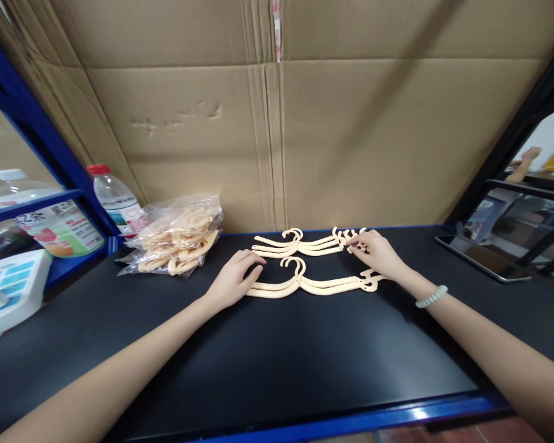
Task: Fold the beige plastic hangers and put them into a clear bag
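Two groups of cream plastic clothes hangers lie on the black tabletop, a front pair (330,287) and a rear group (321,247). Their curved hooks point away from me. My left hand (233,278) is at the left ends of the front pair, its thumb apart from the fingers, and covers those ends. At the right ends of the rear hangers, my right hand (379,253) has its fingers bent and pinched on one of the small cream hooks (351,235). More small hooks (369,282) lie at the right tips of the front pair, partly under that hand.
A clear bag (180,237) of cream hanger parts sits at the left back, beside a red-capped bottle (117,200). A dark tablet-like slab (482,258) lies at right. Cardboard (351,135) closes off the back; blue shelf posts stand left.
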The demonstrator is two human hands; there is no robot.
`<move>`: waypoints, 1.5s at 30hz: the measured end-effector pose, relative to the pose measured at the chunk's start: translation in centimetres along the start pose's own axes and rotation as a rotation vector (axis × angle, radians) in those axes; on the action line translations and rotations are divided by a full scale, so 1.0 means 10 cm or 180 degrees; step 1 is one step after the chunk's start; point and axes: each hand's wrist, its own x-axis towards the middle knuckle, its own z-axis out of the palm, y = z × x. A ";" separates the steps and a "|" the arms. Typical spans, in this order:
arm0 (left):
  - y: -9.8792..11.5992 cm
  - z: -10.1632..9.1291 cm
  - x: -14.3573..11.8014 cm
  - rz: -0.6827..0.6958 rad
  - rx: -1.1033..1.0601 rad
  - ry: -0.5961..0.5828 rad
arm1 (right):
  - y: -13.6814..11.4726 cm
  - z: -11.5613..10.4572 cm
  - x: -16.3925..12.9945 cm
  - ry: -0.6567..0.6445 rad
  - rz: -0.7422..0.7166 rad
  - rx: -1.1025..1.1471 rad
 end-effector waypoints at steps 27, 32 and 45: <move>-0.04 0.02 0.02 -0.0165 -0.0489 0.0406 | -0.07 0.21 0.07 -0.0308 -0.0636 -0.0255; -0.04 0.01 0.02 -0.0167 -0.0501 0.0416 | -0.11 0.18 0.08 -0.0358 -0.0543 -0.0124; 0.02 -0.01 0.01 -0.0168 -0.0407 0.0657 | -0.26 0.05 -0.02 -0.0043 0.0030 0.1041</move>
